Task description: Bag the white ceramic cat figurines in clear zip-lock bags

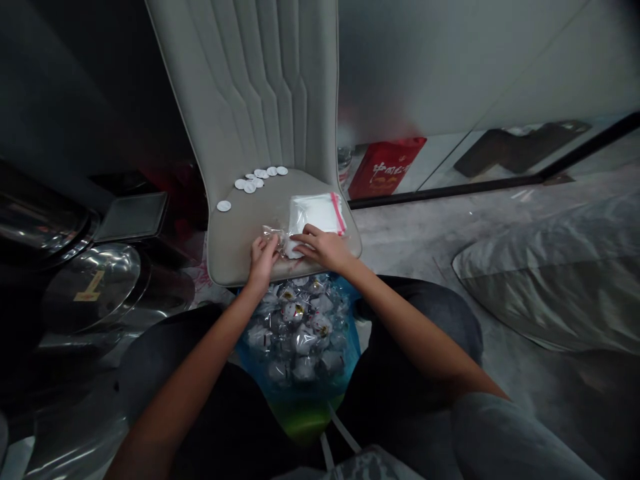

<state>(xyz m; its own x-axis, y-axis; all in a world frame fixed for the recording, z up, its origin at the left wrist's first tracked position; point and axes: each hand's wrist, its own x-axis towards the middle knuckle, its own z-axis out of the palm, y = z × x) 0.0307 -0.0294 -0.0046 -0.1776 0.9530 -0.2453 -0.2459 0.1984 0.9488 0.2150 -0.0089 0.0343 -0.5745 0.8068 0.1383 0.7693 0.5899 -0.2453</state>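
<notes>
Head view: left hand [263, 257] and right hand [323, 247] at front edge of chair seat [235, 230], fingers of both pinching small clear bag [279, 238], white piece inside. Judgement: light grip near bag mouth, bag kept flat on seat, film unwrinkled. Stack of zip bags [317, 212] just beyond right hand; white discs [260, 177] further back. Blue sack [300, 333] of wrapped items between knees. Dim room, grey floor, red carton [385, 167] by wall.
</notes>
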